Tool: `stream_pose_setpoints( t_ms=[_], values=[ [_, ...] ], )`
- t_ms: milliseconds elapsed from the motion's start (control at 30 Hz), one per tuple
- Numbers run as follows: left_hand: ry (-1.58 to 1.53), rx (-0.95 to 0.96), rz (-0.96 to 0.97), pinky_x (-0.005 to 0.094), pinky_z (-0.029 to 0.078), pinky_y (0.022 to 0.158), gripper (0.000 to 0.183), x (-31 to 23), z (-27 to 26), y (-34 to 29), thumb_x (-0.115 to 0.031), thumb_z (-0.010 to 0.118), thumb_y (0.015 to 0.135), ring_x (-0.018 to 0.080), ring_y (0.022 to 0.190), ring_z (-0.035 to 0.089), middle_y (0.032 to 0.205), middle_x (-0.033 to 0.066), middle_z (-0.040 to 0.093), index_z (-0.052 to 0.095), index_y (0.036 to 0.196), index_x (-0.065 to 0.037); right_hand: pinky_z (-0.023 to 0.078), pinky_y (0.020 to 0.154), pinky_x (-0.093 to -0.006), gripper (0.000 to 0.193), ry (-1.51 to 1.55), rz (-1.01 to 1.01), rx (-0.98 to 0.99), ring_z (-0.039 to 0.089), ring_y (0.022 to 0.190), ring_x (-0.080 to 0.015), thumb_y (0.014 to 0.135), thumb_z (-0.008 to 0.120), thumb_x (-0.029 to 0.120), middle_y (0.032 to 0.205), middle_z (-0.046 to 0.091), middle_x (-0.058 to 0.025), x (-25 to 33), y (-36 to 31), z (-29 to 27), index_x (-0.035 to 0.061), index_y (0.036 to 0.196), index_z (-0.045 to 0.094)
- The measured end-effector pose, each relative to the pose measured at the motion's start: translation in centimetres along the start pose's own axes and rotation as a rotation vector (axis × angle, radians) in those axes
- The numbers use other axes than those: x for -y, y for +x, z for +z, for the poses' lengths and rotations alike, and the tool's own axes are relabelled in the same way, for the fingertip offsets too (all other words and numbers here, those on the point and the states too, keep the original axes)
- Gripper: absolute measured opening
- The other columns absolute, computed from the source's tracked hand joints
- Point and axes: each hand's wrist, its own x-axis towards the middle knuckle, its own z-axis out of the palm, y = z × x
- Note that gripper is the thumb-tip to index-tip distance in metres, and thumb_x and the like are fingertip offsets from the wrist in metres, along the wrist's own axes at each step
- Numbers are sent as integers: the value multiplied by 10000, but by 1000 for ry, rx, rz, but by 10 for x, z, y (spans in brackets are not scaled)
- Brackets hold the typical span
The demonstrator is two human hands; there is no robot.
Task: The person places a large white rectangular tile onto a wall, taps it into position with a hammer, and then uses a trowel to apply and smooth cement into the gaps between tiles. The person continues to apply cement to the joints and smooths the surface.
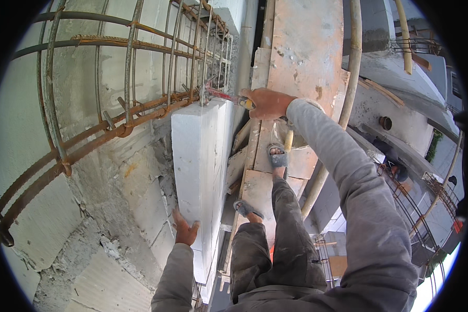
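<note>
Two bare hands work far apart along a long white block [190, 143], which lies between them, reaching from beside the left hand [185, 230] up to just left of the right hand [269, 104]. The right hand's fingers curl around the yellow grip of a red hand tool [222, 94]; its head sits over the block's far end, though whether they touch I cannot tell. The left hand has its thumb spread away from its fingers, against the block's left edge. Rusty reinforcing bars [153, 108] run left of the right hand; wooden planks [309, 62] stretch beyond it.
</note>
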Motion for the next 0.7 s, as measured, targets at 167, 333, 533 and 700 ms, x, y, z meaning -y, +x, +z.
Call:
stream_pose_setpoints(
  t_ms=[167, 333, 533, 700],
  values=[
    [-57, -19, 94, 590, 54, 1153, 996, 4, 0, 8, -68, 693, 747, 451, 1454, 53, 1555, 277, 78, 50, 1504, 9, 525, 776, -481, 562, 238, 111, -300, 668, 876, -411, 795, 634, 141, 856, 648, -275, -9, -5, 24, -27, 1287, 419],
    [-216, -6, 141, 427, 184, 1175, 960, 3, -2, 15, -37, 679, 742, 380, 1415, 208, 1513, 253, 178, 77, 1482, 65, 528, 745, -438, 616, 165, 59, -370, 678, 786, -382, 827, 631, 126, 860, 642, -289, -15, 1, 92, -29, 1360, 364],
    [-249, -44, 220, 422, 202, 1171, 900, -70, -25, 25, -4, 634, 764, 354, 1392, 270, 1482, 247, 263, 104, 1489, 50, 522, 466, -379, 602, 1086, 260, -612, 627, 523, -263, 931, 588, 229, 715, 612, -172, 18, -30, 190, -86, 1339, 276],
    [78, -446, 534, 456, 251, 1154, 802, -144, -5, 65, -24, 516, 816, 396, 1385, 290, 1525, 280, 223, 131, 1517, 18, 463, 387, -293, 485, 1390, 202, -626, 540, 471, -135, 977, 553, 255, 665, 506, -55, 50, -14, 237, -36, 1296, 333]
  ],
)
